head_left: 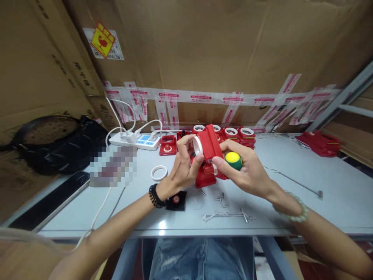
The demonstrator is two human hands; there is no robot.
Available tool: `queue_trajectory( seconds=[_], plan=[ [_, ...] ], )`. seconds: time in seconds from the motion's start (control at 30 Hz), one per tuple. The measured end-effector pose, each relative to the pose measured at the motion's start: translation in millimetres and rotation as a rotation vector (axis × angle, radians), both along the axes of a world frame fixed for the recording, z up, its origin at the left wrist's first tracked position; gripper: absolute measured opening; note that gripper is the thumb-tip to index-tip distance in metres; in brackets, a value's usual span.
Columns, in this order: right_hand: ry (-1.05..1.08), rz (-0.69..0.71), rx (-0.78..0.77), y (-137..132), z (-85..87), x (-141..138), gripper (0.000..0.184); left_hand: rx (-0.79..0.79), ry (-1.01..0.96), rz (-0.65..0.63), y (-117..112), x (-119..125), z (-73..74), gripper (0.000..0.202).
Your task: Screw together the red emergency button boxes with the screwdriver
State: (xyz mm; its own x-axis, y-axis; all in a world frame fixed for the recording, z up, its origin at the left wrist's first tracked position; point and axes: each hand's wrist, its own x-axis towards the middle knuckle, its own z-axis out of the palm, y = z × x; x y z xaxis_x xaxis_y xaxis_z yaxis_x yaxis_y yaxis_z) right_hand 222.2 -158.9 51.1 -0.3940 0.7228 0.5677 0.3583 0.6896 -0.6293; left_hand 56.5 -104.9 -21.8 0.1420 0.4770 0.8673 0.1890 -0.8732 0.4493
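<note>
Both hands hold a red plastic housing (210, 144) above the grey table (305, 175). My left hand (183, 165) pinches its left side, fingers by a white ring set in the housing's round opening. My right hand (244, 171) grips the right side and also cradles a yellow and green ball-like part (233, 160) in its palm. Another red piece (204, 179) sits on the table just under the hands.
A row of red housings with white rings (236, 134) lines the back edge. A loose white ring (159, 172), a small black square part (176, 200), metal clips (224, 214), a white power strip (136, 140), a black bag (58, 147) and more red parts (320, 142) lie around. Cardboard walls surround the table.
</note>
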Motion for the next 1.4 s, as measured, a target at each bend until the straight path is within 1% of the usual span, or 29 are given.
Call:
queue_trajectory(
  seconds=[0.07, 0.13, 0.2, 0.27, 0.33, 0.4, 0.43, 0.5, 0.57, 0.63, 0.67, 0.7, 0.73, 0.77, 0.8, 0.9, 0.97, 1.03, 1.07, 1.13, 1.2, 1.27, 1.33, 1.4],
  plan=[
    [-0.039, 0.006, 0.056, -0.5, -2.5, -0.7, 0.012, -0.030, -0.064, -0.037, -3.6, 3.7, 1.6, 0.044],
    [-0.101, -0.021, 0.144, 0.1, -5.6, -1.7, 0.012, -0.089, -0.135, -0.054, -9.2, 7.4, 4.0, 0.043],
    [-0.183, -0.037, 0.278, 2.9, -9.1, -2.3, 0.012, -0.224, -0.242, -0.096, -15.1, 11.1, 7.9, 0.042],
    [-0.275, -0.036, 0.433, 7.7, -12.3, -1.6, 0.011, -0.438, -0.383, -0.206, -19.5, 14.0, 14.0, 0.039],
    [-0.392, -0.044, 0.572, 13.2, -13.9, 0.6, 0.010, -0.687, -0.519, -0.375, -21.3, 14.9, 22.4, 0.037],
    [-0.531, -0.070, 0.684, 17.3, -13.2, 3.6, 0.011, -0.923, -0.621, -0.536, -20.7, 12.3, 31.4, 0.040],
    [-0.604, -0.082, 0.731, 18.3, -12.1, 5.1, 0.012, -1.034, -0.649, -0.597, -19.8, 9.6, 35.2, 0.043],
    [-0.720, -0.095, 0.825, 18.2, -8.8, 7.4, 0.017, -1.234, -0.634, -0.688, -17.1, 2.1, 39.7, 0.048],
    [-0.777, -0.084, 0.902, 16.0, -5.7, 8.5, 0.022, -1.388, -0.529, -0.754, -13.7, -6.6, 39.7, 0.051],
    [-0.781, -0.070, 0.941, 13.8, -4.2, 9.0, 0.024, -1.501, -0.399, -0.769, -10.7, -14.1, 37.1, 0.051],
    [-0.774, -0.065, 0.944, 13.5, -4.3, 9.1, 0.024, -1.522, -0.354, -0.758, -9.8, -16.7, 35.8, 0.052],
    [-0.766, -0.064, 0.935, 13.8, -5.0, 9.3, 0.023, -1.520, -0.323, -0.746, -9.4, -18.4, 35.1, 0.054],
    [-0.756, -0.066, 0.917, 15.0, -6.3, 9.7, 0.022, -1.485, -0.314, -0.739, -9.8, -19.2, 35.0, 0.055],
    [-0.736, -0.070, 0.889, 16.9, -7.8, 10.3, 0.020, -1.407, -0.332, -0.736, -10.8, -19.2, 35.8, 0.055],
    [-0.705, -0.075, 0.854, 19.4, -9.5, 11.1, 0.018, -1.297, -0.374, -0.733, -12.4, -18.6, 37.1, 0.054],
    [-0.545, -0.098, 0.725, 27.5, -12.8, 14.4, 0.007, -0.982, -0.483, -0.707, -17.7, -15.5, 41.6, 0.039],
    [-0.417, -0.111, 0.653, 30.6, -12.7, 16.3, 0.003, -0.871, -0.470, -0.681, -18.9, -14.5, 42.2, 0.038],
    [-0.327, -0.124, 0.594, 30.8, -11.4, 16.9, 0.005, -0.820, -0.429, -0.646, -16.9, -15.1, 40.3, 0.042],
    [-0.298, -0.127, 0.568, 30.2, -10.8, 16.6, 0.006, -0.804, -0.415, -0.624, -14.9, -15.9, 38.7, 0.041],
    [-0.271, -0.115, 0.531, 28.2, -10.3, 15.2, 0.008, -0.792, -0.404, -0.578, -10.0, -18.3, 35.9, 0.030],
    [-0.277, -0.096, 0.519, 26.7, -11.1, 13.2, 0.009, -0.806, -0.408, -0.573, -5.8, -21.4, 34.4, 0.023],
    [-0.280, -0.095, 0.525, 26.2, -12.4, 11.7, 0.008, -0.802, -0.393, -0.612, -3.8, -24.1, 34.3, 0.029],
    [-0.263, -0.099, 0.529, 26.2, -13.4, 10.9, 0.007, -0.761, -0.344, -0.637, -4.4, -25.6, 34.7, 0.035],
    [-0.239, -0.092, 0.522, 26.2, -13.9, 10.3, 0.007, -0.715, -0.300, -0.607, -6.6, -25.2, 34.9, 0.034]
  ],
)
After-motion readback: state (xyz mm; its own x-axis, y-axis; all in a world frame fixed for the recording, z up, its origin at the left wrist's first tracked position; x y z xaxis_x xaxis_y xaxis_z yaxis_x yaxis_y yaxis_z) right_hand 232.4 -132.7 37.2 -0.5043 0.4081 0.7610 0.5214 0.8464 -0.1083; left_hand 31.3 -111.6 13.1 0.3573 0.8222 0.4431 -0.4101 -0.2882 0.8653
